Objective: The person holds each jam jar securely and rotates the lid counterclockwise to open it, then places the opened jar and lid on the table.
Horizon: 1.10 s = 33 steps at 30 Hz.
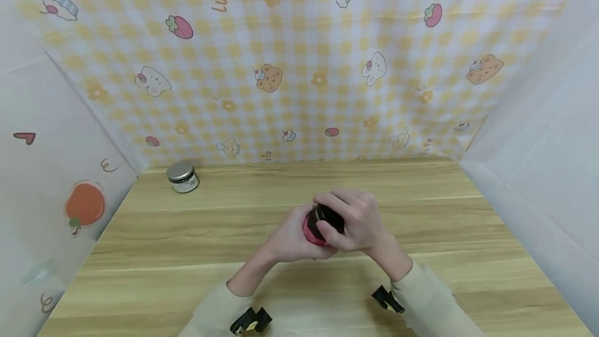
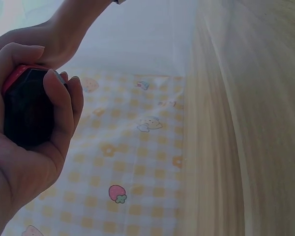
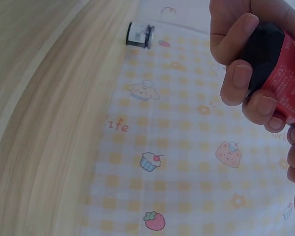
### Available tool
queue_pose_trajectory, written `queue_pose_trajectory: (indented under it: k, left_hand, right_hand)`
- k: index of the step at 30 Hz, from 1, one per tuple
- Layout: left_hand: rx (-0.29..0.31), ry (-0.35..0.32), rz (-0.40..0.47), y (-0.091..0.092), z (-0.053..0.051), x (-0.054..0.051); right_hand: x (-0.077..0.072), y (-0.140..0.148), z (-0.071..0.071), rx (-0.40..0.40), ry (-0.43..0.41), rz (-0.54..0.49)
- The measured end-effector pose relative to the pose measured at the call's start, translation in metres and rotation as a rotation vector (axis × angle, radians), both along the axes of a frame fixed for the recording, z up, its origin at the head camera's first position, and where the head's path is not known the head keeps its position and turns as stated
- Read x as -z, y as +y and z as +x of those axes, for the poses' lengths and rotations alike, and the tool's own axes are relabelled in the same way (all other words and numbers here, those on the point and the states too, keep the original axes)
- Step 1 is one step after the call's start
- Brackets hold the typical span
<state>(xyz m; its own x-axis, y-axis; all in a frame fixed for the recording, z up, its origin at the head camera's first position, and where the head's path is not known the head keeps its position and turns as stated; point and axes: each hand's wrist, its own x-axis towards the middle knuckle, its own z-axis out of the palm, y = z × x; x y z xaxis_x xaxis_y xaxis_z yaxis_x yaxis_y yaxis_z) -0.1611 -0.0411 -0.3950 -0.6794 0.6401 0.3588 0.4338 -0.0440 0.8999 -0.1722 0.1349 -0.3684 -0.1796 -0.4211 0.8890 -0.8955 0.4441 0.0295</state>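
Note:
Both hands are around a black, many-sided container with a red printed label [image 1: 314, 232], held above the middle of the table. My left hand [image 1: 294, 238] grips it from the left and below, its fingers wrapped round the black lower part in the left wrist view. From the right, my right hand [image 1: 357, 217] curls its fingers and thumb over the dark top. White lettering shows on the red label [image 3: 287, 81] in the right wrist view. The fingers hide much of the container, so its exact kind cannot be told.
A small glass jar with a silver lid [image 1: 183, 177] stands at the table's back left. The wood-grain table [image 1: 224, 222] meets a yellow checked cloth [image 1: 304, 66] behind, with pale side walls left and right. Black mounts [image 1: 387, 299] sit by both sleeves.

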Motion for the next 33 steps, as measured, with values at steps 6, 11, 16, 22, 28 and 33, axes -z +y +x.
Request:
queue_pose_trajectory:
  k: [6, 11, 16, 22, 28, 33]
  left_hand:
    - [-0.013, -0.001, 0.036, 0.0018, 0.0, 0.0018]
    - [-0.024, -0.009, 0.051, 0.003, -0.0002, 0.0032]
    - [-0.043, -0.007, 0.074, 0.0041, 0.0001, 0.0069]
    - [-0.086, 0.004, 0.15, 0.0068, -0.0008, 0.0099]
    - [-0.14, -0.029, 0.175, 0.0059, -0.0007, 0.0073]
    - [-0.166, -0.037, 0.179, 0.0076, -0.0014, 0.0073]
  right_hand:
    - [0.0, -0.0003, -0.0002, -0.004, -0.031, -0.016]
    - [-0.0003, -0.0007, -0.0014, -0.028, -0.054, -0.047]
    - [0.001, -0.0006, -0.0027, -0.046, -0.092, -0.09]
    - [0.0029, 0.0001, -0.0035, -0.055, -0.161, -0.16]
    - [0.0036, 0.001, -0.0025, -0.05, -0.265, -0.21]
    - [0.0033, 0.0031, -0.0013, -0.114, -0.438, -0.291]
